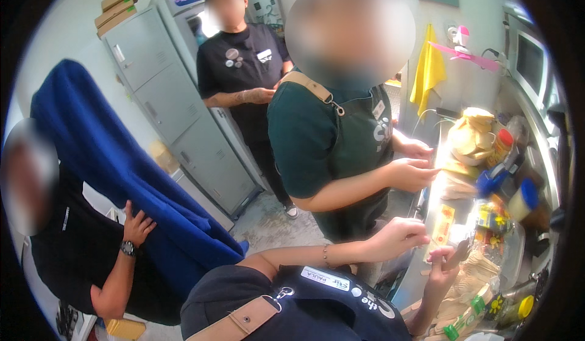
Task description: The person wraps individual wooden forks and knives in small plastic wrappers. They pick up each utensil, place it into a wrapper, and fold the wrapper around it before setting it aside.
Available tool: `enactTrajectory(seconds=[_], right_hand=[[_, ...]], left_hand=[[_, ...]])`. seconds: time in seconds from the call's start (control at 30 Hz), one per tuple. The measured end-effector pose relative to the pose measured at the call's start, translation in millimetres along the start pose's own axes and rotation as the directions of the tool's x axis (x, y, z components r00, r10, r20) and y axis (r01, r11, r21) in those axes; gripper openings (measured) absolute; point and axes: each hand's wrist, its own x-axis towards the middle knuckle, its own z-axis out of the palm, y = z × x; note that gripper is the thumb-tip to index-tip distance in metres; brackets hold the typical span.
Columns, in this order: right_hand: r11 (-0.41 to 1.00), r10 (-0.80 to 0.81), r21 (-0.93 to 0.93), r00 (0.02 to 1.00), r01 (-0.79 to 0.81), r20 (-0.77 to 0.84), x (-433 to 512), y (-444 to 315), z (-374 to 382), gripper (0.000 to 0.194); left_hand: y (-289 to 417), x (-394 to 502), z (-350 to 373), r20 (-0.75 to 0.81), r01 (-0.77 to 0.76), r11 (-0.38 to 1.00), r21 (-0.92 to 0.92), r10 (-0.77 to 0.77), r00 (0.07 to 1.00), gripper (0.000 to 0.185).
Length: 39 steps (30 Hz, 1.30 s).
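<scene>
My left hand (396, 239) is over the counter's near edge, fingers bent and drawn together. Its fingertips come close to a narrow printed paper sleeve (444, 224); whether they touch or pinch it I cannot tell. Just below, my right hand (441, 268) is raised with a piece of wooden cutlery (460, 255) held between thumb and fingers. Beside that hand lies a heap of wooden cutlery (475, 272), with green-printed packaging (464, 318) on its near part. Farther along, more wooden pieces (457, 185) lie in front of a co-worker's hands (413, 172).
A co-worker in a green shirt (299, 144) stands close beside me. Jars, including one with a blue lid (529, 194), crowd the counter's back. A pink fan (464, 54) is beyond. Another person holds a blue cloth (137, 158); someone stands near the grey lockers (169, 108).
</scene>
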Motion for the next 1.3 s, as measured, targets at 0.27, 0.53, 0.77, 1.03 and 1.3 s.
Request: enactTrajectory(seconds=[0.27, 0.53, 0.77, 1.03, 1.3], right_hand=[[0.996, 0.05, 0.069, 0.999, -0.049, -0.012, 6.4, 17.2, 12.5, 0.019], [0.996, -0.091, 0.007, 0.986, 0.091, 0.14, 14.6, 57.5, 17.8, 0.018], [0.987, 0.146, -0.095, 0.965, -0.129, 0.216, 10.8, 37.8, 31.1, 0.017], [0.997, 0.076, 0.013, 0.992, -0.078, 0.098, 11.5, 24.4, 37.5, 0.01], [0.992, 0.102, 0.05, 0.972, -0.115, 0.21, 22.7, 62.3, 30.7, 0.014]], left_hand=[[-0.9, -9.8, -9.1, -0.143, -0.015, 1.0, 0.002, 0.015, 0.99, 0.008], [-11.7, -21.9, -4.1, -0.06, 0.001, 1.0, 0.026, 0.0, 0.998, 0.008], [-23.8, -25.8, -12.8, -0.008, -0.063, 0.989, 0.132, 0.065, 0.998, 0.016], [-18.8, -15.7, -16.7, -0.217, 0.005, 0.994, -0.112, -0.029, 0.976, 0.01], [-35.2, -11.2, -12.6, -0.119, 0.001, 1.0, 0.029, 0.002, 0.993, 0.014]])
